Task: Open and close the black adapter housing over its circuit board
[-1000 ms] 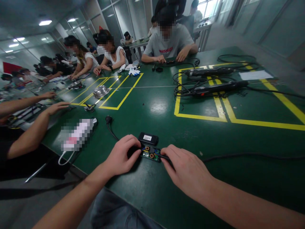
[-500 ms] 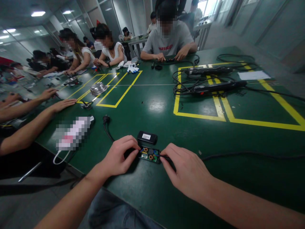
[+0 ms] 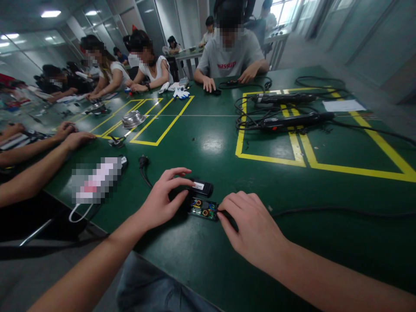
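Open case: the black case (image 3: 209, 218) lies on the table (image 3: 227, 173), just below the centre of the frame, with its circuit board (image 3: 204, 207) facing up.
Cover: the black cover (image 3: 206, 189) rests just above the case in the frame, white label showing.
Good handling: probably best to keep the cable end steady and seated while the cover is handled, lifting it by its edges, with no wire caught at the rim and no pressure on the coils.
Left hand: the left hand (image 3: 165, 197) is fairly wide, forefinger at the cover's label, seemingly touching; thumb near the case's left end. It grips nothing visibly.
Right hand: the right hand (image 3: 256, 221) makes a narrow pinch on the black cable (image 3: 312, 212) at the case's right end.
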`<state>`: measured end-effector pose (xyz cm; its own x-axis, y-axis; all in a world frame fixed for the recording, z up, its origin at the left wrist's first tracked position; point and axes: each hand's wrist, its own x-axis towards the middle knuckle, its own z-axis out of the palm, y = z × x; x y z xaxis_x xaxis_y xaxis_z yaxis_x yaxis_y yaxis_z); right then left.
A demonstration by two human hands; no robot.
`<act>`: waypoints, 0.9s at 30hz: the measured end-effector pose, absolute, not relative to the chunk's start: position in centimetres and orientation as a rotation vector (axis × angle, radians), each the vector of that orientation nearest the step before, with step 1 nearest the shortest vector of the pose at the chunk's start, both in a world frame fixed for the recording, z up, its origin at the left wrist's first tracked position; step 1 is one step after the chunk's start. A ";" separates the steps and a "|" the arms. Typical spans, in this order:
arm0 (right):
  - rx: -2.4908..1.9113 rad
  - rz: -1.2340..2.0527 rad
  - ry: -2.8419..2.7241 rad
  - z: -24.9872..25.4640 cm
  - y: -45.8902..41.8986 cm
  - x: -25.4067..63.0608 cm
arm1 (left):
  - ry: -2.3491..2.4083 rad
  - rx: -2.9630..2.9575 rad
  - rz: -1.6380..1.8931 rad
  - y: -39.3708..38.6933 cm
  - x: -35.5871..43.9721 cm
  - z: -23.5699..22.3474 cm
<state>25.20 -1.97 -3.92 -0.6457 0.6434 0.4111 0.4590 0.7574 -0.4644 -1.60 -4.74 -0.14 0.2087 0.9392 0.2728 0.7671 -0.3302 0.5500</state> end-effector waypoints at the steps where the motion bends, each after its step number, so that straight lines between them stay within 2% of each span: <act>1: -0.835 0.438 -2.377 -3.9 -2.0 25.2 | 1.608 2.190 0.801 -4.2 -1.6 -0.2; 5: -0.880 0.446 -2.307 -4.0 -2.2 25.1 | 1.560 2.203 0.628 -2.3 -1.7 -0.2; 10: -0.880 0.439 -2.267 -4.0 -2.5 25.2 | 1.439 2.205 0.705 -3.5 -1.4 0.9; 14: -0.889 0.481 -2.308 -3.8 -2.5 25.1 | 1.303 2.200 0.596 -5.4 -0.8 1.6; 27: -0.871 0.477 -2.404 -3.9 -1.7 25.1 | 1.301 2.296 0.524 -5.7 -0.9 1.3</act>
<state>25.14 -1.74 -3.85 -0.6488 0.6695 0.3617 0.4808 0.7290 -0.4872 -0.91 -5.71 1.34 0.4834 0.8690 0.1054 0.6992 -0.4557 0.5509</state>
